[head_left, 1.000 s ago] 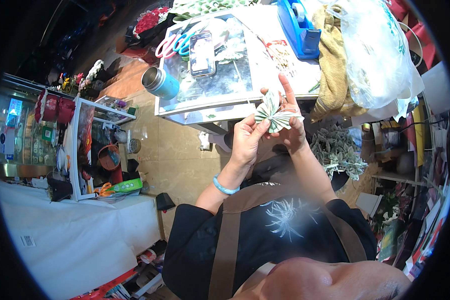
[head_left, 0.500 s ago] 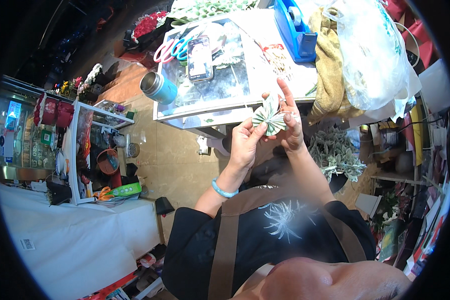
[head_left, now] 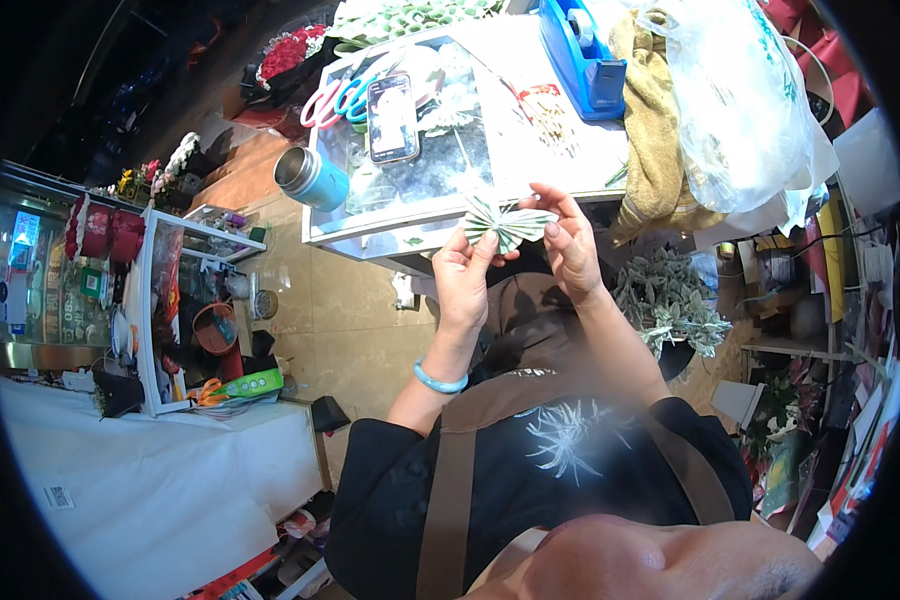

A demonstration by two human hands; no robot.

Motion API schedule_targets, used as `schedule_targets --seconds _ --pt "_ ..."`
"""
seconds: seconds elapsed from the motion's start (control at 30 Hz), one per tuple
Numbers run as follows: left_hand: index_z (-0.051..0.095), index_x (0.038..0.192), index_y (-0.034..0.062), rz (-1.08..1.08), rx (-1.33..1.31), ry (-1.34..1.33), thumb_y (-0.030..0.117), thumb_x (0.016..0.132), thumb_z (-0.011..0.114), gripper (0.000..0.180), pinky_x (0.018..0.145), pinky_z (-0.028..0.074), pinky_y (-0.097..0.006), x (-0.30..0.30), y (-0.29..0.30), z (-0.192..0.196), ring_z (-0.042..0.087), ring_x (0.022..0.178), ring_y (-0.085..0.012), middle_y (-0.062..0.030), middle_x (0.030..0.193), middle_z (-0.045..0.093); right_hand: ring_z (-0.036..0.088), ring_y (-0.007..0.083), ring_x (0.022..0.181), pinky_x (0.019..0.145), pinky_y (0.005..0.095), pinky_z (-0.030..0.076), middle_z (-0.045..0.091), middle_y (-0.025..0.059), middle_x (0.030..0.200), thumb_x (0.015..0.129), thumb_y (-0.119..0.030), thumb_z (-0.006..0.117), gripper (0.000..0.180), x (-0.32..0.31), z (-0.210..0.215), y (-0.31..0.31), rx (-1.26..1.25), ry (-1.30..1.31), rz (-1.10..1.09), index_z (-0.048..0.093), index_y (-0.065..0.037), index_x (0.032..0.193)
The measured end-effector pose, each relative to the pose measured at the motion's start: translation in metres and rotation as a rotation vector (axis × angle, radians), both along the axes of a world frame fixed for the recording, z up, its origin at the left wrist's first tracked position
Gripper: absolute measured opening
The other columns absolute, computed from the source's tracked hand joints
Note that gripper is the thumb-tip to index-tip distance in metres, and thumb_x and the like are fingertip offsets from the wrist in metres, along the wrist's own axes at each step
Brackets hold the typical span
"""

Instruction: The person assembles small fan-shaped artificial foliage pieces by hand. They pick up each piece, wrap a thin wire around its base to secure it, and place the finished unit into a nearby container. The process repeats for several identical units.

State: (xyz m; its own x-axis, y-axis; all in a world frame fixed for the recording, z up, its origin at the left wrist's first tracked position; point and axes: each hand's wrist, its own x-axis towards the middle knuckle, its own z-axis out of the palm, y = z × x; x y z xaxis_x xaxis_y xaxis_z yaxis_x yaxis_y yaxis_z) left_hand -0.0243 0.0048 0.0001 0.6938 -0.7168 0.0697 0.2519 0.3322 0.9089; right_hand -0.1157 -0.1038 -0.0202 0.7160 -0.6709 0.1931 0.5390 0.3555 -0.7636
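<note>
A pleated paper bow [head_left: 510, 230], pale green and white, is held in the air just off the table's near edge. My left hand [head_left: 464, 278] is closed on its left part, the thumb lying over the folds near the pinched middle. The right wing is pinched between the thumb and fingers of my right hand [head_left: 573, 248]. Both wings fan out between my hands. A pale blue bangle [head_left: 440, 378] circles my left wrist.
On the glass-topped table [head_left: 370, 228] stand a blue flask [head_left: 315, 180], a phone [head_left: 393, 118], scissors [head_left: 335, 100] and a blue tape dispenser [head_left: 585, 60]. A brown cloth [head_left: 645, 110] and clear plastic bag [head_left: 740, 110] lie at right. A grey-leaved plant [head_left: 665, 300] stands below.
The paper bow has moved slightly left and turned, and its wings now spread wider. My right hand's raised fingers have bent in, and they now pinch the right wing.
</note>
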Motion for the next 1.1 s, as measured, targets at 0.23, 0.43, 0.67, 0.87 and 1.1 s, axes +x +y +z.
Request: schedule_targets --seconds 0.23,0.43,0.67,0.87,1.1 --pt "0.058 0.098 -0.0014 0.006 0.007 -0.043 0.015 0.088 0.059 0.019 0.058 0.045 -0.019 0.005 0.001 0.001 0.062 0.065 -0.0107 -0.0067 0.083 0.066 0.052 0.0078 0.064 0.062 0.0208 0.042 0.060 0.0031 0.076 0.082 -0.008 0.064 0.011 0.001 -0.004 -0.001 0.066 0.064 -0.121 0.059 0.001 0.086" --pt "0.059 0.095 -0.0013 -0.039 0.052 -0.066 0.014 0.086 0.060 0.018 0.057 0.045 -0.019 0.004 0.001 -0.001 0.063 0.065 -0.0115 -0.0064 0.081 0.066 0.050 0.0051 0.060 0.055 0.0176 0.041 0.060 0.0013 0.075 0.083 -0.010 0.065 0.013 -0.001 -0.003 -0.004 -0.020 0.167 -0.147 0.061 0.001 0.088" --pt "0.056 0.098 -0.0028 -0.018 0.070 -0.095 0.014 0.088 0.058 0.020 0.057 0.046 -0.019 0.010 0.002 -0.002 0.063 0.068 -0.0121 -0.0075 0.083 0.066 0.045 0.0028 0.054 0.051 0.0156 0.037 0.053 -0.0029 0.064 0.085 -0.011 0.063 0.010 -0.010 -0.006 -0.019 -0.079 0.234 -0.246 0.060 -0.001 0.082" --pt "0.057 0.098 0.0005 0.091 0.012 0.017 0.014 0.088 0.057 0.017 0.059 0.050 -0.019 0.018 0.000 -0.006 0.066 0.073 -0.0167 -0.0069 0.084 0.066 0.044 0.0014 0.055 0.051 0.0158 0.037 0.054 -0.0037 0.066 0.086 -0.013 0.061 0.012 -0.016 -0.011 -0.021 -0.133 0.311 -0.215 0.060 -0.002 0.081" --pt "0.054 0.102 -0.0031 0.066 -0.074 0.099 0.011 0.088 0.057 0.019 0.067 0.052 -0.024 0.002 -0.007 -0.007 0.065 0.079 -0.0169 -0.0117 0.090 0.065 0.050 0.0034 0.071 0.063 0.0191 0.043 0.057 -0.0016 0.080 0.089 -0.013 0.056 0.015 0.001 -0.017 0.039 -0.176 0.245 0.272 0.058 0.001 0.095"
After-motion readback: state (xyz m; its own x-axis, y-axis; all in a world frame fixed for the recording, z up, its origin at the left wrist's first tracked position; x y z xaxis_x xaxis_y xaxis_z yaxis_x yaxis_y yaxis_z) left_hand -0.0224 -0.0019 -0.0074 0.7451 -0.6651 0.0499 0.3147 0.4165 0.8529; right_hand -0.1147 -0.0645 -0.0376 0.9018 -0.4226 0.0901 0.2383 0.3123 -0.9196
